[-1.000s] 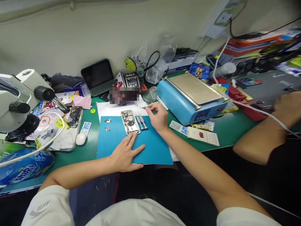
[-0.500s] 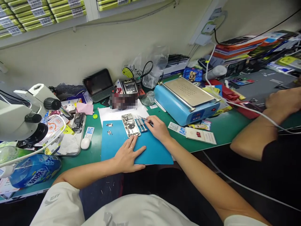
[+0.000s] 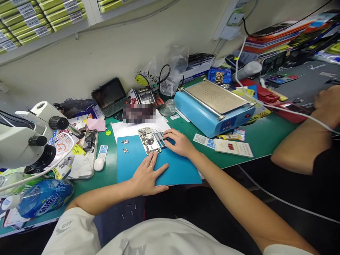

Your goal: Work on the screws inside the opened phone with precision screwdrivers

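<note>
My left hand (image 3: 148, 173) rests spread on the blue mat (image 3: 183, 170), fingertips at the lower edge of an opened phone (image 3: 149, 141) with its inner parts showing. To the phone's right, several slim screwdrivers (image 3: 158, 135) lie side by side. Over the right end of that row my right hand (image 3: 179, 142) is bent, thumb and fingers around a dark-handled screwdriver, which the fingers partly hide. Two small metal phone parts, one (image 3: 124, 141) above the other (image 3: 125, 150), lie on the mat's left side.
A blue heating plate machine (image 3: 212, 102) stands at the back right. On the left are a microscope (image 3: 39, 141), a blue bottle (image 3: 45, 198) and a white earbud case (image 3: 99, 164). Another person's arm (image 3: 302, 141) reaches in at the right. A white cable hangs across that side.
My right hand has lowered the dark tool towards the row of screwdrivers, and its fingers lie further over the row. My left hand keeps its place by the phone. The view has shifted slightly.
</note>
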The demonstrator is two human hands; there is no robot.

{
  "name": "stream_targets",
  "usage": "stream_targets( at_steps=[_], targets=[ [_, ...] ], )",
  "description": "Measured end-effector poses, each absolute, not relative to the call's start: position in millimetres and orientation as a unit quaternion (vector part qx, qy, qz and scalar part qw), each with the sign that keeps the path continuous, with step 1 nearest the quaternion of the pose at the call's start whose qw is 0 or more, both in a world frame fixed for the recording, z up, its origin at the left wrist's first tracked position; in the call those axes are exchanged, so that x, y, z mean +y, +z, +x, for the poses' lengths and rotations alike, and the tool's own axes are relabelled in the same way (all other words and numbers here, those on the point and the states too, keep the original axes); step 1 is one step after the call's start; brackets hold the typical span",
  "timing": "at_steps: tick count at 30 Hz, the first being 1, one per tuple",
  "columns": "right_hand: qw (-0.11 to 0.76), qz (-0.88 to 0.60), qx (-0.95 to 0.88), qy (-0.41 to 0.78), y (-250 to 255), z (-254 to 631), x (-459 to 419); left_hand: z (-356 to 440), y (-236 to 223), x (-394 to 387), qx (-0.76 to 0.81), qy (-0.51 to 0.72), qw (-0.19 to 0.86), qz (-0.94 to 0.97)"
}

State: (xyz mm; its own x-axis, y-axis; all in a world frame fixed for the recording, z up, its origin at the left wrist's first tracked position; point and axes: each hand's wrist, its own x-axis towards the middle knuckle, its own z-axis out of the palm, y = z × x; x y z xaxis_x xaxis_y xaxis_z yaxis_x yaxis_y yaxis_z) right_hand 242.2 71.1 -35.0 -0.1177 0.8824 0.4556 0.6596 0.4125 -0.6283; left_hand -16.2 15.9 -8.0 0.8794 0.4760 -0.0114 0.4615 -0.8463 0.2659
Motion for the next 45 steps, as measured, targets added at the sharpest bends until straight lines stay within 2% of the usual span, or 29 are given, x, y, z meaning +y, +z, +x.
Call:
stream_targets(
  at_steps=[13, 31, 38, 45],
  targets=[
    [0.368, -0.52, -0.729, 0.25, -35, 256, 55, -15, -11, 16, 0.237, 0.034, 0.143, 0.96],
    [0.536, -0.481, -0.531, 0.447, -35, 275, 57, -13, -10, 17, 0.234, 0.031, 0.141, 0.962],
    [0.549, -0.447, -0.441, 0.552, -22, 272, 49, -13, -12, 17, 0.232, 0.036, 0.142, 0.962],
    [0.575, -0.423, -0.397, 0.577, -22, 273, 51, -12, -11, 17, 0.234, 0.037, 0.14, 0.961]
  ],
)
